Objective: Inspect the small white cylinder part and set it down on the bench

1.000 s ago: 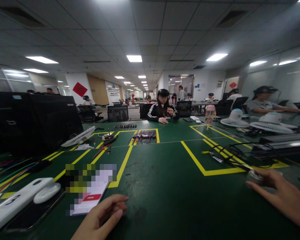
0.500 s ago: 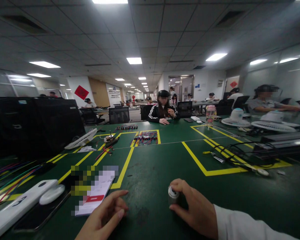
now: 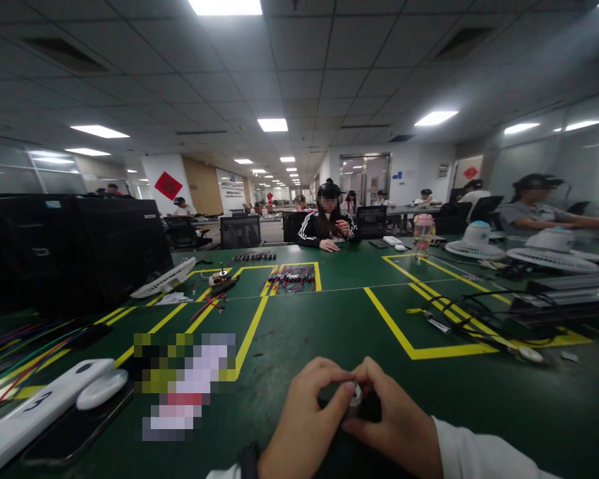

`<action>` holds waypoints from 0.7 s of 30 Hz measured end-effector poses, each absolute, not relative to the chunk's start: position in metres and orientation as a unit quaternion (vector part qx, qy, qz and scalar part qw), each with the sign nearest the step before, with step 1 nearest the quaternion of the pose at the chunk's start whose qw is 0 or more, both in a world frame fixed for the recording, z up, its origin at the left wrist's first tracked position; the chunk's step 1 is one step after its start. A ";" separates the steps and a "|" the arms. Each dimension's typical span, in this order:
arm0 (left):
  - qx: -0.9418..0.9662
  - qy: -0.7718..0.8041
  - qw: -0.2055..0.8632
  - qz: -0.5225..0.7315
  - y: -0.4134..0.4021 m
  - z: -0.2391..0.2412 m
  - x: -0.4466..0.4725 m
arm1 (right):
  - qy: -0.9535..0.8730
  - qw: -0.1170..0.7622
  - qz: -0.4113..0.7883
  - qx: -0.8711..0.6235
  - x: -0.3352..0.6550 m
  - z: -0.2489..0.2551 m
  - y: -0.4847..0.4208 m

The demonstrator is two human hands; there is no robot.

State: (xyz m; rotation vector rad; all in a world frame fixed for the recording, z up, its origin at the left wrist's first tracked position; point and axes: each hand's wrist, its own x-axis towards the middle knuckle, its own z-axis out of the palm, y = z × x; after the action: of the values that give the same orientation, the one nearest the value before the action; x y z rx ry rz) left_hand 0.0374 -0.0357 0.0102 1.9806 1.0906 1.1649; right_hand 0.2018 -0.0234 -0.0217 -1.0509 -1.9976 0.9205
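Observation:
Both my hands meet low in the middle of the view over the green table (image 3: 329, 319). My left hand (image 3: 304, 419) and my right hand (image 3: 394, 426) are closed around a small grey and white cylinder-shaped part (image 3: 355, 397), which shows only as a sliver between the fingertips. Most of the part is hidden by my fingers. A white sleeve (image 3: 479, 452) covers my right forearm.
A phone and white devices (image 3: 54, 399) lie at the left, with coloured wires (image 3: 24, 346) beyond. Black cables (image 3: 479, 313) and a dark rail (image 3: 569, 299) sit at the right, white fans (image 3: 474, 243) farther back. A person (image 3: 328, 223) sits across; yellow tape lines mark the table.
My right hand brought the small part from the right to the table's middle. My left hand has moved right from beside the card and closed on the part too.

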 end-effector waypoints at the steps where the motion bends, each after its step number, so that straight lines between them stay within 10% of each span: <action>1: 0.742 0.413 0.289 0.443 -0.034 0.012 0.039 | -0.770 0.346 0.353 -0.403 0.202 -0.022 -0.024; 21: 0.774 0.483 0.242 0.330 -0.024 -0.016 0.001 | -0.744 0.374 0.327 -0.447 0.223 -0.013 -0.026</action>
State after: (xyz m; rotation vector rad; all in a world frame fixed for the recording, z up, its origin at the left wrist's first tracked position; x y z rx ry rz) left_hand 0.0006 -0.0244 -0.0161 2.1143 1.3215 0.9027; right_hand 0.2226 -0.0264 -0.0131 -1.1443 -1.9044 0.8377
